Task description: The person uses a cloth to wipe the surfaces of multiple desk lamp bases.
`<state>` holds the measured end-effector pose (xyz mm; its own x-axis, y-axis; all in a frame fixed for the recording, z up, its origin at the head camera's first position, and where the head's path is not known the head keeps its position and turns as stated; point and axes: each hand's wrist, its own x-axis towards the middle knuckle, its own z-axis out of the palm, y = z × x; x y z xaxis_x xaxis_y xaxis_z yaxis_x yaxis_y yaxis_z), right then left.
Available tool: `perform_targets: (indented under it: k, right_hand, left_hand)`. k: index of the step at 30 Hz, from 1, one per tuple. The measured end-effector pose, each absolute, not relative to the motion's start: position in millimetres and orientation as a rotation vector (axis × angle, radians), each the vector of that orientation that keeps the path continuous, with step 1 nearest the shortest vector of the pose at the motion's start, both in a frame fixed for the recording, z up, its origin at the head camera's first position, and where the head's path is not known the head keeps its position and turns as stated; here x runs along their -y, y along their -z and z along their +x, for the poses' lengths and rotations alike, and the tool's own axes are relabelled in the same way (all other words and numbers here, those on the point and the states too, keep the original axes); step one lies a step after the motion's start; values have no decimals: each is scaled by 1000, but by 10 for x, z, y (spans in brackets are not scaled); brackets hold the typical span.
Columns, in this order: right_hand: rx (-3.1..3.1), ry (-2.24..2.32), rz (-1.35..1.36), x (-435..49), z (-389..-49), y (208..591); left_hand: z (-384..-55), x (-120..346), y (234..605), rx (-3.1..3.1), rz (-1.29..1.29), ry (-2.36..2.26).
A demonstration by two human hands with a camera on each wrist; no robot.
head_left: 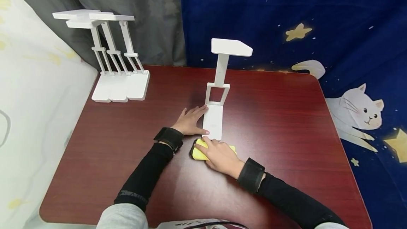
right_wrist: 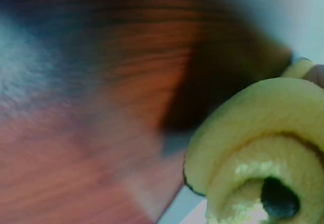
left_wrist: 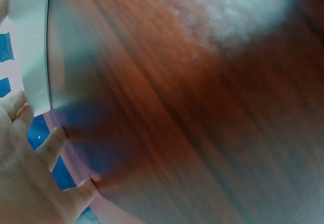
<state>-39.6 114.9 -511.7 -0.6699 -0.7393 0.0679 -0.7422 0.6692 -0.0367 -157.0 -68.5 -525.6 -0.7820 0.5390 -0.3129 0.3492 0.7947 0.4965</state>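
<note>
A white folding desk lamp (head_left: pixel 221 68) stands upright near the table's middle, its flat base (head_left: pixel 213 121) toward me. My left hand (head_left: pixel 189 121) spreads along the base's left side. In the left wrist view its fingers (left_wrist: pixel 53 145) are straight and splayed, with the index finger at a corner of the base. Just in front of the base, my right hand (head_left: pixel 220 154) grips a yellow cloth (head_left: pixel 198 151) with a dark edge, pressed down at the tabletop. The right wrist view shows the cloth rolled in thick soft layers; most of that hand is out of this view.
Three more white folding lamps (head_left: pixel 119 87) stand side by side at the table's back left corner. The reddish-brown wooden table (head_left: pixel 279 126) has rounded corners. Behind it hang a grey curtain (head_left: pixel 136 20) and a blue star-patterned cloth backdrop (head_left: pixel 254 10).
</note>
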Motion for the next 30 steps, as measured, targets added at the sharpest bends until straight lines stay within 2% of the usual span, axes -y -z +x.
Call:
perform_targets:
  k: [22, 26, 30]
  right_hand:
    - [2940, -97, 1049, -1761, -313, 5083]
    - [2989, -232, 959, -1810, -436, 4948]
    - [2985, -367, 813, -1758, -716, 4821]
  left_hand:
    - [-1591, 695, 5275, -2536, 641, -599]
    - [-1605, 691, 5293, -2534, 645, -599]
    - [-1588, 682, 5311, -2533, 640, -610]
